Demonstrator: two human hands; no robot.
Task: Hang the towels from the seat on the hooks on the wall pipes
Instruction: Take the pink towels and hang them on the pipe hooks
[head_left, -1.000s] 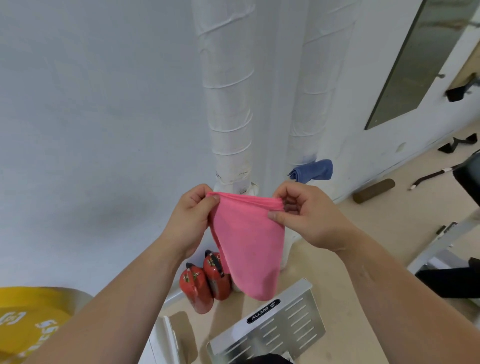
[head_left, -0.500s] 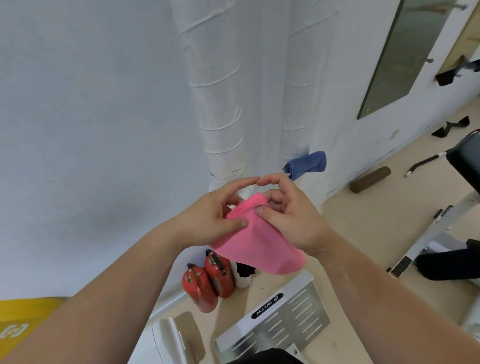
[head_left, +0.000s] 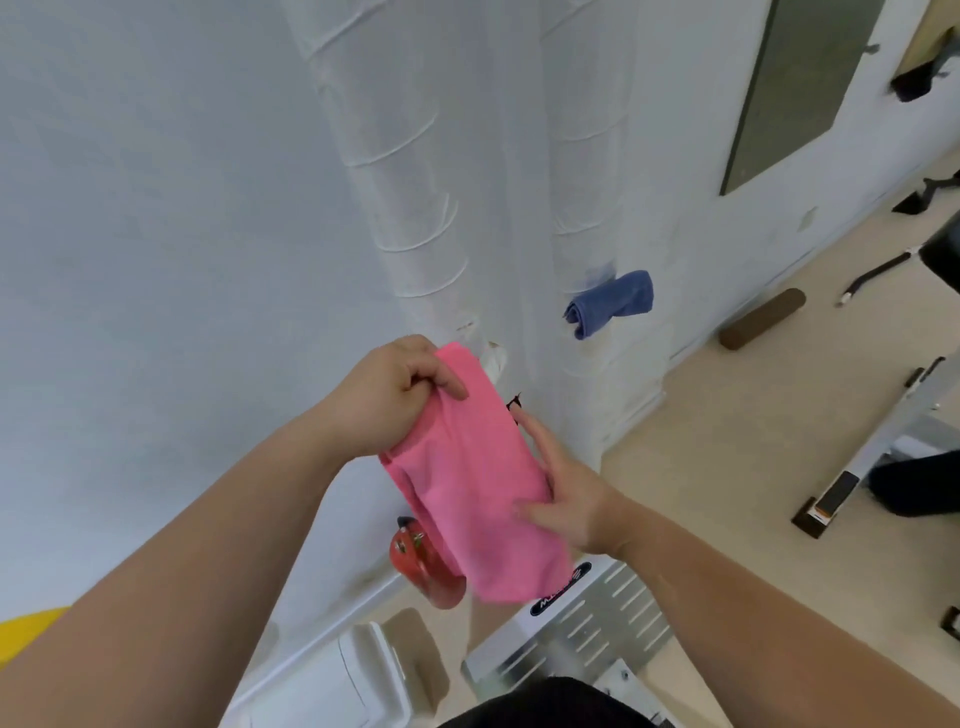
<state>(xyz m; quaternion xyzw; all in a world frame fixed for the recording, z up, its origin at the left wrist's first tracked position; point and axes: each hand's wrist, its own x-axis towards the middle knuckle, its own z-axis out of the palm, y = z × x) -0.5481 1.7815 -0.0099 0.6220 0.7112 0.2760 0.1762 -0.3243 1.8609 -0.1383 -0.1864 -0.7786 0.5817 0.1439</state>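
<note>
Your left hand (head_left: 397, 397) is clenched on the top end of the pink towel (head_left: 478, 493), fingers curled over the gathered cloth, and the rest of it hangs down and to the right of that grip. It looks soft, light and limp, so it will likely sag and bunch wherever you are not holding it. Take it by a bunched top edge or a corner, not the loose middle. Below the grip, a red extinguisher (head_left: 410, 551) shows behind the towel's lower fold. Your right hand (head_left: 566, 499) is not clamped: its fingers (head_left: 537, 434) lie straight along the towel's right edge, and the thumb rests on the face of the cloth. Just above your left grip a small white piece (head_left: 493, 358) sticks out of the left pipe (head_left: 395, 182); I cannot tell whether it is a hook. Up and right of both hands, a blue towel (head_left: 610, 301) already hangs on the right pipe (head_left: 587, 156).
</note>
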